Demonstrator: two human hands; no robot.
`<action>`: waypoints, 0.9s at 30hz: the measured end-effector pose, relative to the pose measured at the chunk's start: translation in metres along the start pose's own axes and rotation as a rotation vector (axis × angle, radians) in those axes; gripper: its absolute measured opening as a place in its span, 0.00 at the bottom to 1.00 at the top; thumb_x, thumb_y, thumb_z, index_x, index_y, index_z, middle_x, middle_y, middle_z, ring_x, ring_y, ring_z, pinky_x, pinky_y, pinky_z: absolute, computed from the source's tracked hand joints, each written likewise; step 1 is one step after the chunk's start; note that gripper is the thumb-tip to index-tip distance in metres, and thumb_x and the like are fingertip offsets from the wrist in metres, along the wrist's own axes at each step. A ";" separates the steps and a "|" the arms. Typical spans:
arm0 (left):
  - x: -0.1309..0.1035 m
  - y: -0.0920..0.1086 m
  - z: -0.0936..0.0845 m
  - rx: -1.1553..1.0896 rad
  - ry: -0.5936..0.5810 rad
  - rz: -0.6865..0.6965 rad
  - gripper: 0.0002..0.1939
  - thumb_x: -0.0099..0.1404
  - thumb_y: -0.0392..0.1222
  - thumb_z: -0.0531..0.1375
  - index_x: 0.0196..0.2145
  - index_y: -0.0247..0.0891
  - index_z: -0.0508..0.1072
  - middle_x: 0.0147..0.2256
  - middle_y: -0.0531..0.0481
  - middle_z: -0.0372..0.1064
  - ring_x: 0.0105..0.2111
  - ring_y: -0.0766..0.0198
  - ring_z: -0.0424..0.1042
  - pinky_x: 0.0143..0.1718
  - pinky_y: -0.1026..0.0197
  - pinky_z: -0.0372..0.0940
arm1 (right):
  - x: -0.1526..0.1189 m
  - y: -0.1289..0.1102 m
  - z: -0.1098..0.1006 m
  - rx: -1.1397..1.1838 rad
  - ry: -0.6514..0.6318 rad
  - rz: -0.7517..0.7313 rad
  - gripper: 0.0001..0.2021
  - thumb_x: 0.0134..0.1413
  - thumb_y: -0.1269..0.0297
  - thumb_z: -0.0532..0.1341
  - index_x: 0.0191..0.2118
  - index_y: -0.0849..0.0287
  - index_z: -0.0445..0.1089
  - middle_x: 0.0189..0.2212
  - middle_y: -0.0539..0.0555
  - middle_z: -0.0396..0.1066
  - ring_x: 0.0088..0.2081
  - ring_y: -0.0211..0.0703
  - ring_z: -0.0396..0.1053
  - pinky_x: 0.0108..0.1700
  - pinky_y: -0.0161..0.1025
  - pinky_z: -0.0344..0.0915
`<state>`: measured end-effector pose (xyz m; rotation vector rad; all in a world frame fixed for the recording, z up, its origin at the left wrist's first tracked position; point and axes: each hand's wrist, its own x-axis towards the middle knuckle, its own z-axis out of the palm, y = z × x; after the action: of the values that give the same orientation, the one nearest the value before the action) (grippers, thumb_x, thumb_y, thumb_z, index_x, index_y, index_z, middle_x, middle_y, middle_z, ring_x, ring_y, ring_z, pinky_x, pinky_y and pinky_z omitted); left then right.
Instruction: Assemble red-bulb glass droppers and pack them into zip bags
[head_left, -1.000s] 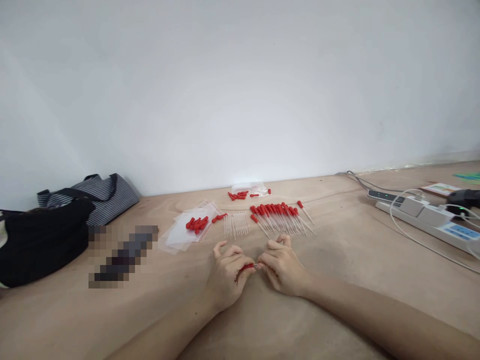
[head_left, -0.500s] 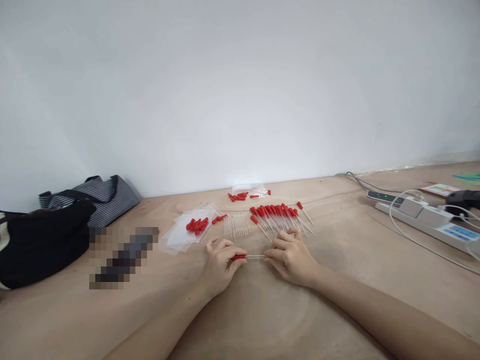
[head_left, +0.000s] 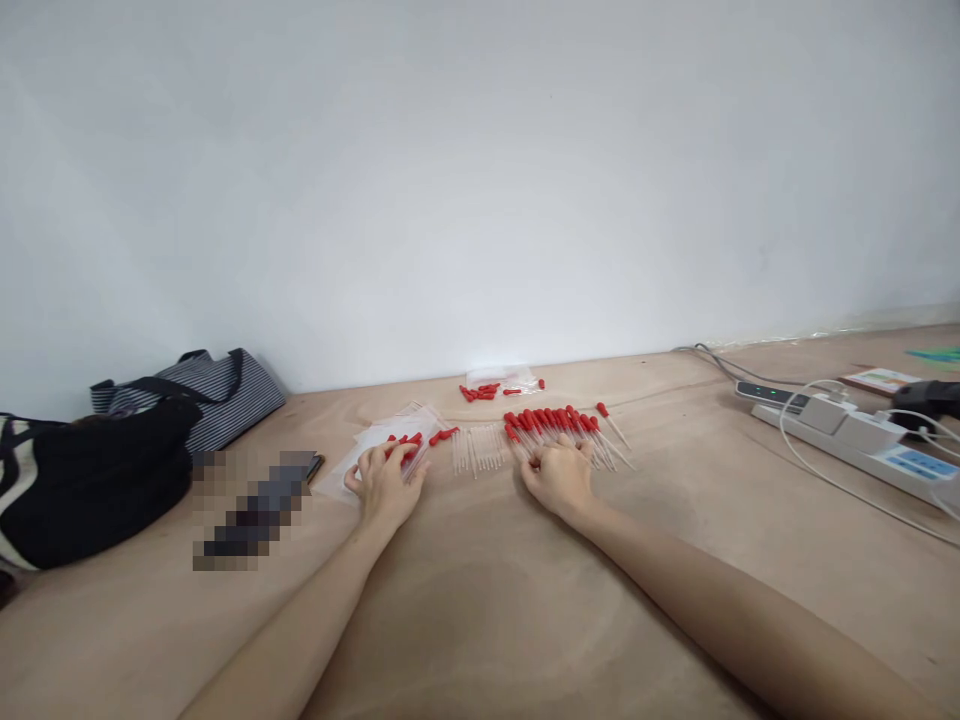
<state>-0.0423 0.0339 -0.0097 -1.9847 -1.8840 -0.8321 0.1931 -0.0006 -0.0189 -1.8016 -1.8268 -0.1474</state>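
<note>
Reaches with the left hand (head_left: 386, 490), left of centre in the frame, over a heap of red bulbs (head_left: 414, 440) on clear plastic bags (head_left: 373, 433); bends the fingers and holds them spread, thumb set apart on the right side. Too hidden beneath the fingertips to tell whether touching any bulb.

Rests the right hand (head_left: 562, 480), right of centre, at the lower stems of a row of red-capped droppers (head_left: 559, 418), with fingers curled in and drawn close together. Reaches with the thumb to the stem of the leftmost dropper, or just beside it; impossible to tell whether pinching it.

Between both hands, on the brown table (head_left: 480, 600), a rank of clear tubes (head_left: 480, 448), side by side; just left of them, a short line of loose bulbs (head_left: 444, 436). Off the right end of the row, a lone dropper (head_left: 613, 424), lying aslant. Farther up, near the wall (head_left: 480, 200), a small cluster of more red bulbs (head_left: 480, 394) beside a flat transparent packet (head_left: 499, 378).

Toward the right edge, a white power strip (head_left: 847, 445) with a blue label (head_left: 924, 466), wording too small to read. Behind it, a printed card (head_left: 885, 380), equally unreadable. At left, a striped bag (head_left: 251, 395), a black bag (head_left: 112, 470) and a dark object (head_left: 259, 505) masked by pixelation.
</note>
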 end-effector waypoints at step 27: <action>0.033 0.016 0.037 0.058 0.258 0.084 0.09 0.57 0.41 0.54 0.29 0.38 0.73 0.40 0.45 0.67 0.45 0.53 0.59 0.46 0.47 0.42 | 0.029 -0.038 0.030 -0.082 -0.032 0.126 0.14 0.49 0.63 0.51 0.33 0.67 0.70 0.35 0.64 0.68 0.41 0.51 0.58 0.41 0.46 0.44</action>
<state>-0.0192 0.0807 -0.0171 -1.8106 -1.6493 -0.9478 0.1499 0.0355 -0.0188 -1.9805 -1.7459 -0.1487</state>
